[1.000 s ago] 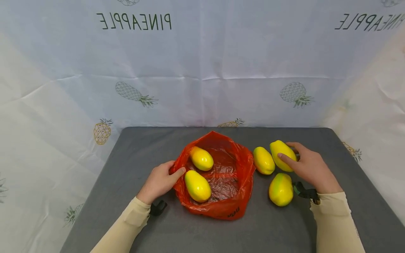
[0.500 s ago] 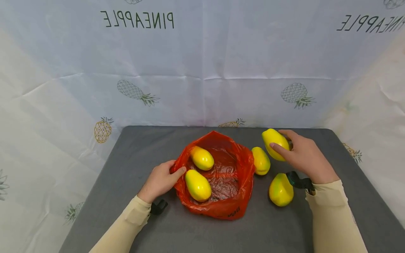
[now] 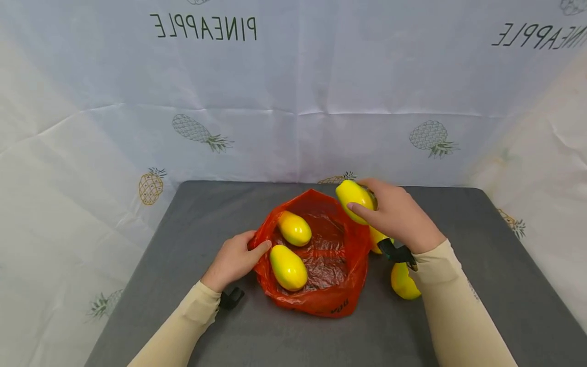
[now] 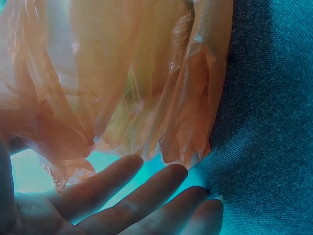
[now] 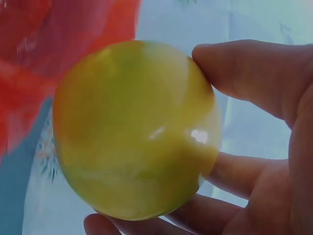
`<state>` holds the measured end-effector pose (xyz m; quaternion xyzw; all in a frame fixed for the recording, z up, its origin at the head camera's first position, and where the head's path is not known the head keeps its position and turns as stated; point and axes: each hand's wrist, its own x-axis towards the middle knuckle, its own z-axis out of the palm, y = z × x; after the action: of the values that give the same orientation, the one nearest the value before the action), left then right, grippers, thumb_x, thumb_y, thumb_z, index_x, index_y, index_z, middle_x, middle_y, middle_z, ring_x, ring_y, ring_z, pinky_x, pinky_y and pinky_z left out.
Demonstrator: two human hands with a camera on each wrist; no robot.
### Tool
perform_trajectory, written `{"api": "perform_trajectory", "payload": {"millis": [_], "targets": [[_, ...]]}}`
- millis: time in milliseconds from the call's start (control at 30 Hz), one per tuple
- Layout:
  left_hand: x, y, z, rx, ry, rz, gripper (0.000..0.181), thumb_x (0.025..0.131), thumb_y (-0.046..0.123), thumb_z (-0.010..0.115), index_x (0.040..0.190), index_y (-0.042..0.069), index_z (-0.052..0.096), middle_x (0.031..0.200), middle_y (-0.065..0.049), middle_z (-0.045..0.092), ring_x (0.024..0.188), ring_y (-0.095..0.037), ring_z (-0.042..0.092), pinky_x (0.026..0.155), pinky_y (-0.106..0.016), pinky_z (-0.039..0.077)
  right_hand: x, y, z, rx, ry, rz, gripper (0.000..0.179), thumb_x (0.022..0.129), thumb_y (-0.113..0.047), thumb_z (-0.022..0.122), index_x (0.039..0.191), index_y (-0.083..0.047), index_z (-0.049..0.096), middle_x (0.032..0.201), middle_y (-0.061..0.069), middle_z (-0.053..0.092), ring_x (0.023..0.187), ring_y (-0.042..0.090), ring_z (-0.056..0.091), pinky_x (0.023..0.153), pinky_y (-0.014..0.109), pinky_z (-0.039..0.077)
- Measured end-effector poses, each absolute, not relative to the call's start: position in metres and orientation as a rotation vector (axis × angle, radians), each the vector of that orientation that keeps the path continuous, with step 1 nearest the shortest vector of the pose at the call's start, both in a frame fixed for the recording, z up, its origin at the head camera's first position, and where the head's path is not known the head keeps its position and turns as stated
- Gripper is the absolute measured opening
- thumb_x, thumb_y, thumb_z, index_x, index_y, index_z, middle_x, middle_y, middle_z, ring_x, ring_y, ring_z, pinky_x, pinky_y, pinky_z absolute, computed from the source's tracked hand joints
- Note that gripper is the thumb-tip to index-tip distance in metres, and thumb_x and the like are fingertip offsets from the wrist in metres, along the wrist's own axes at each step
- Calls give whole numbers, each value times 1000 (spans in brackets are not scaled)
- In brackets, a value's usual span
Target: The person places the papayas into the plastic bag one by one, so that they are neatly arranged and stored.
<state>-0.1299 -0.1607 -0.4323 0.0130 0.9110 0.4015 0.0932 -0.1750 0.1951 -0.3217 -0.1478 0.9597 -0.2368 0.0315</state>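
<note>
A red plastic bag (image 3: 316,303) stands with its mouth wide on the grey table. Two yellow papayas (image 3: 288,267) lie inside it, toward its left. My left hand (image 3: 233,259) holds the bag's left rim, thumb over the edge; in the left wrist view its fingers (image 4: 156,188) lie along the outside of the plastic. Over the bag's far right rim, my right hand (image 3: 394,211) grips another papaya (image 3: 352,199) between thumb and fingers. Yellow with a greenish tint, this papaya (image 5: 137,132) fills much of the right wrist view.
Right of the bag, one papaya (image 3: 376,239) lies close to it, partly covered by my right hand. Nearer me is another papaya (image 3: 403,283), partly behind my right wrist. A white cloth (image 3: 293,148) with printed pineapples hangs behind the grey table (image 3: 156,285).
My right hand has lifted a papaya from the table's right side and carried it left to the bag's far right rim. The left hand has stayed on the bag.
</note>
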Motion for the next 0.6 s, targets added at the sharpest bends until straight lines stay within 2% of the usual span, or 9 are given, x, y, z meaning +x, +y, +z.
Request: {"api": "perform_trajectory", "payload": {"millis": [267, 600], "targets": [[-130, -161, -432, 38, 2698, 1201, 37, 104, 42, 70, 127, 12, 71, 82, -2, 67, 68, -18, 61, 65, -32, 51, -185, 157, -337, -563, 2885, -661, 64, 104, -48, 69, 152, -9, 55, 122, 10, 73, 93, 23, 67, 85, 44, 58], [-129, -162, -433, 52, 2704, 1204, 33, 105, 41, 70, 122, 13, 72, 79, -3, 64, 66, -18, 60, 64, -32, 49, -192, 132, -353, -604, 2852, -595, 63, 102, -47, 71, 149, -7, 58, 113, 9, 73, 89, 24, 65, 81, 40, 57]]}}
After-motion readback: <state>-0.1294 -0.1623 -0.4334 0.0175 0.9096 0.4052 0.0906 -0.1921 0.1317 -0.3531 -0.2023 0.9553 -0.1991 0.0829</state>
